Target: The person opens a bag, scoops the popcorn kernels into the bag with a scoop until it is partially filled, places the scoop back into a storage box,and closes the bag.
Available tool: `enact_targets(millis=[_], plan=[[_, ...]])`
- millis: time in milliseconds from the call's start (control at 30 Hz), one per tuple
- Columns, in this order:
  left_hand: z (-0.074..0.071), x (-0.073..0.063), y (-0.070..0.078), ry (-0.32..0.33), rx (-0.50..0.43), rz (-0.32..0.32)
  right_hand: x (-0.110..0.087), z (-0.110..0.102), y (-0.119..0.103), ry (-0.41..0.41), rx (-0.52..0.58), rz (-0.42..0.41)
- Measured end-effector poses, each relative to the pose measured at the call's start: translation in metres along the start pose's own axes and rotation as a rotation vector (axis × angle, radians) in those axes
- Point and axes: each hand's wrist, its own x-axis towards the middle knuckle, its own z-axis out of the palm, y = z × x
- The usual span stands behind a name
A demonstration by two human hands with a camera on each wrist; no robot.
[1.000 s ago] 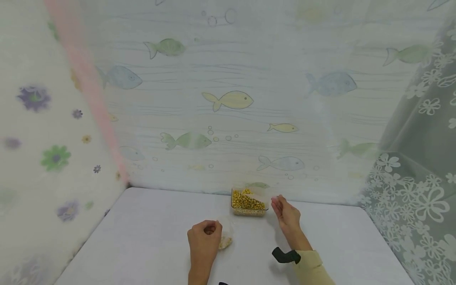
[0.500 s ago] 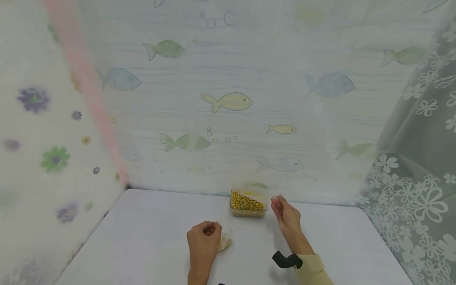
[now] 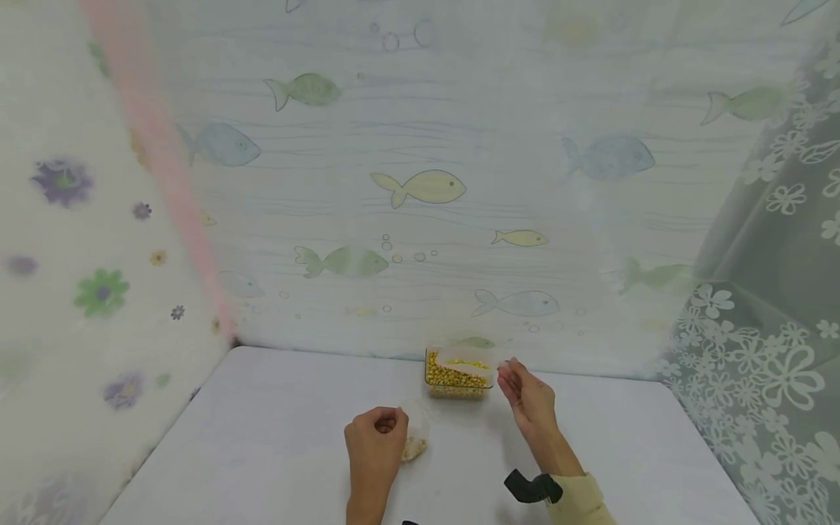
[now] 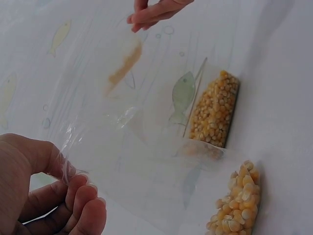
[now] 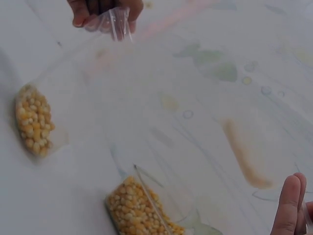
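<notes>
Worktop: white [image 3: 289, 415], running back to a fish-print backdrop [image 3: 420, 219].
Right hand [image 3: 530, 394]: I find it raised just right of the container, palm turned inward, fingertips pinching clear film [image 3: 504, 367]; a pale cuff [image 3: 577, 497] and black bracket [image 3: 533, 487] show behind it.
Left hand [image 3: 377, 446]: nearer the wearer, thumb and fingertips pinched on the top of a clear bag.
Change over one second: I note both hands almost in place, the right wrist slightly lower; the yellow strip seen over the container's back left now lies further right.
Container [image 3: 458, 394]: clear, rectangular, upright near the rear edge between the hands, holding corn kernels [image 3: 449, 375].
Bag [image 4: 142, 166]: upright film, its kernel heap [image 4: 235, 205] resting on the worktop just right of the left hand, in front of the container.
Yellow band [image 4: 124, 68]: blurred, above the container near the right hand; I cannot tell whether it is bagged.
</notes>
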Motion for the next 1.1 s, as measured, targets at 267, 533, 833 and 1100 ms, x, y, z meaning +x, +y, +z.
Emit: enact_targets(millis=[267,533,833,1100], plan=[[0.0,-0.001,0.001,0.001,0.003,0.003,-0.012,0.002,0.003,-0.044,-0.052,0.019],[0.002,-0.001,0.001,-0.005,-0.001,-0.024,-0.026,0.001,0.009,-0.097,-0.139,0.055],[0.002,0.0,0.002,-0.004,0.003,-0.027,-0.033,0.004,0.019,-0.103,-0.281,-0.002],[0.002,0.0,0.002,0.001,0.016,-0.016,-0.035,0.016,0.016,-0.1,-0.413,-0.123]])
